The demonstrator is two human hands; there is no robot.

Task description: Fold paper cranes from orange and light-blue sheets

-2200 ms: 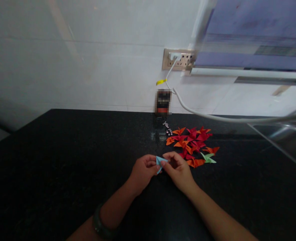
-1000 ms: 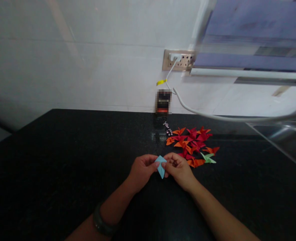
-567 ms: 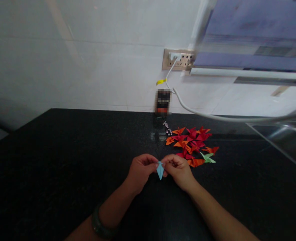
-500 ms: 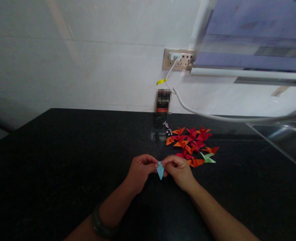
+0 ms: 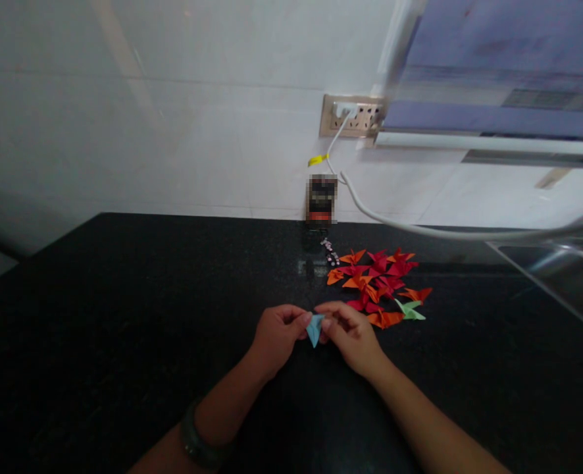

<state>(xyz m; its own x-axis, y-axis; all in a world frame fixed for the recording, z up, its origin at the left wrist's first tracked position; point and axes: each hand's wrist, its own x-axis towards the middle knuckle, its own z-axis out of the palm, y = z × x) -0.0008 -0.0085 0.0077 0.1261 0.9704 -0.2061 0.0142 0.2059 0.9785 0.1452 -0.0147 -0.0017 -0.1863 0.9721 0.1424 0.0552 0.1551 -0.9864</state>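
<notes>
Both my hands meet over the black countertop (image 5: pixel 124 316) and pinch a small light blue folded paper (image 5: pixel 314 328), its point hanging down. My left hand (image 5: pixel 278 337) grips the paper's left top edge with closed fingers. My right hand (image 5: pixel 351 336) pinches the right top edge. A dark band circles my left wrist. Just behind and right of my right hand lies a pile of folded paper pieces (image 5: pixel 378 284), mostly red and orange, with one light green piece (image 5: pixel 410 309) at its near right.
A small dark object (image 5: pixel 321 201) stands against the white tiled wall behind the pile. A white cable (image 5: pixel 420 229) runs from a wall socket (image 5: pixel 353 117) off to the right. A metal sink edge (image 5: pixel 558 263) lies at the far right.
The blue paper has been turned and pressed narrower between my fingertips. Both hands stayed in the same spot, with only the fingers shifting slightly.
</notes>
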